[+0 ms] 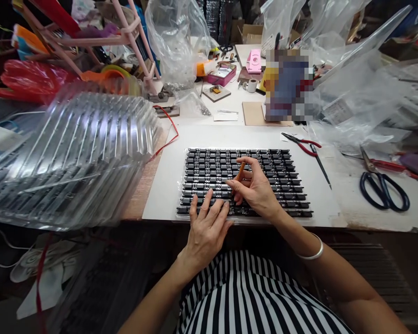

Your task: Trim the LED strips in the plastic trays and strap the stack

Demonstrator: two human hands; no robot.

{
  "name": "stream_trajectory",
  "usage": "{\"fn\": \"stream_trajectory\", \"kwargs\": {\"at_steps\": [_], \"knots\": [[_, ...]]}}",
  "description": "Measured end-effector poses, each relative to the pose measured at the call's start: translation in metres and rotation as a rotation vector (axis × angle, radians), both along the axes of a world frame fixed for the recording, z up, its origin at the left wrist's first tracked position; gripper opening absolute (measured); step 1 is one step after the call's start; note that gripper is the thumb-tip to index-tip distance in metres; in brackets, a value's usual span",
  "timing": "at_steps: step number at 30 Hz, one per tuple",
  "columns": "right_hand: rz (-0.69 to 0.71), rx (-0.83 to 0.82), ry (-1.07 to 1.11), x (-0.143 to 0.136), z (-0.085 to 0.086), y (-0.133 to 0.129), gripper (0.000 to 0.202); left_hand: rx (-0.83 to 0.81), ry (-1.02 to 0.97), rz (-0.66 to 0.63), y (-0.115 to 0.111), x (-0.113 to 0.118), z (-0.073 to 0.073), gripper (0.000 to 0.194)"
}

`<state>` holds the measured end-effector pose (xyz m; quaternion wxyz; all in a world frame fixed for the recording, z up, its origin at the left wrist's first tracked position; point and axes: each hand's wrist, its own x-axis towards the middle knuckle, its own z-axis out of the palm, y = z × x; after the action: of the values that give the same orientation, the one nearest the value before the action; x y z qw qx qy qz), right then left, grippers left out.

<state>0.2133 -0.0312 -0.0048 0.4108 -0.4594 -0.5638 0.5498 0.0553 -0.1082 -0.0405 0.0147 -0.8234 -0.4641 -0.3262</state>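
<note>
A clear plastic tray [179, 216] lies on a white sheet, filled with rows of small black electronic parts [209, 174] that have metal pins. Over the tray, my right hand [256, 188] is closed around a short brown stick-like tool [241, 170]; its lower end is hidden by the fingers. My left hand [209, 227] rests at the tray's front edge, fingers stretched over the nearest rows. The fingertips of both hands are close together near the middle of the tray.
Stacked clear trays [101, 134] lean at the left. To the right lie red-handled pliers [301, 141], a thin dark pointed tool [320, 167] and dark-handled scissors [383, 190]. Plastic bags [355, 102], a pink stand [254, 61] and a tape roll [251, 85] are farther back.
</note>
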Motion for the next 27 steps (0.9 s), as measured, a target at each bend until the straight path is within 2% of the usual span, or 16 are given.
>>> {"fn": "stream_trajectory", "kwargs": {"at_steps": [5,8,10,12,14,16,19,22,25,27], "knots": [[-0.003,0.031,-0.047,-0.004,-0.002,0.000,0.051,0.007,0.003,-0.011,-0.001,0.001,-0.001,0.031],[-0.026,0.096,-0.006,-0.001,0.005,-0.003,0.052,-0.012,0.022,-0.002,-0.003,-0.001,0.003,0.033],[-0.111,0.170,0.030,0.008,0.014,-0.008,0.054,-0.022,0.049,0.041,-0.003,-0.009,0.006,0.041],[-0.249,0.233,0.040,0.023,0.023,-0.014,0.055,-0.035,0.089,0.127,-0.002,-0.022,0.008,0.058],[-0.390,0.259,0.039,0.040,0.029,-0.020,0.056,-0.074,0.146,0.210,0.002,-0.037,0.008,0.076],[-0.514,0.246,0.046,0.057,0.032,-0.026,0.056,-0.141,0.211,0.249,0.006,-0.050,0.007,0.086],[-0.680,0.221,0.054,0.079,0.029,-0.032,0.057,-0.230,0.285,0.244,0.011,-0.059,0.009,0.084],[-0.818,0.199,0.081,0.101,0.022,-0.035,0.057,-0.281,0.315,0.235,0.013,-0.056,0.013,0.079],[-0.881,0.258,0.128,0.124,0.014,-0.033,0.058,-0.319,0.300,0.234,0.012,-0.054,0.015,0.077],[-0.897,0.333,0.172,0.137,0.010,-0.032,0.059,-0.340,0.262,0.252,0.010,-0.058,0.014,0.084]]}}
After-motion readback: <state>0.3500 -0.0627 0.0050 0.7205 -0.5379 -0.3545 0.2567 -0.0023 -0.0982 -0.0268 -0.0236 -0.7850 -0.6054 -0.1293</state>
